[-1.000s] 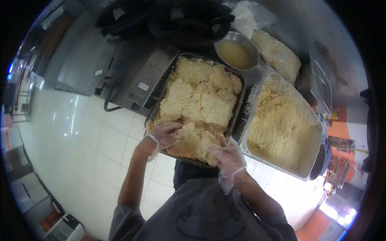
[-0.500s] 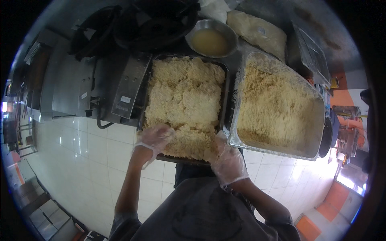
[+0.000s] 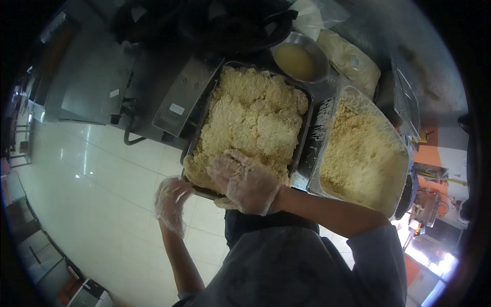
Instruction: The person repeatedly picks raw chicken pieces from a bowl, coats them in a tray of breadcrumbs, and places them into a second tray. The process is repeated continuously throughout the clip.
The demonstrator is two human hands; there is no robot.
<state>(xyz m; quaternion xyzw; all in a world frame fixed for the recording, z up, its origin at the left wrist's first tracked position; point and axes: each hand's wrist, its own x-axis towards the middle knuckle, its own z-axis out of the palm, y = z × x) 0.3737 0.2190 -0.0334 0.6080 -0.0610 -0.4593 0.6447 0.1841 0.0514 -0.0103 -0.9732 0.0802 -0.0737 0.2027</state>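
Observation:
A dark rectangular tray (image 3: 307,131) is filled with breaded pieces (image 3: 250,120), pale and crumb-coated, packed side by side. My right hand (image 3: 244,181), in a clear plastic glove dusted with crumbs, lies flat over the near end of these pieces. Its fingers are stretched out and point to the far left. Beside the tray's near-left corner is my left hand (image 3: 173,198), gloved the same way. Its fingers are loosely bent and apart, close to the rim, and nothing shows in them. Whether they touch the rim I cannot tell.
Right of the tray stands a clear tub (image 3: 353,200) of yellowish breading crumbs (image 3: 363,158). Behind are a metal bowl (image 3: 296,57) of cloudy liquid and a plastic bag (image 3: 350,61) of pale powder. Black burners (image 3: 225,25) and a steel control box (image 3: 179,105) are to the left.
My right hand has moved left from the tray's near-right corner onto the breaded pieces. My left hand has drawn back off the pieces to the tray's left corner. The view has turned slightly.

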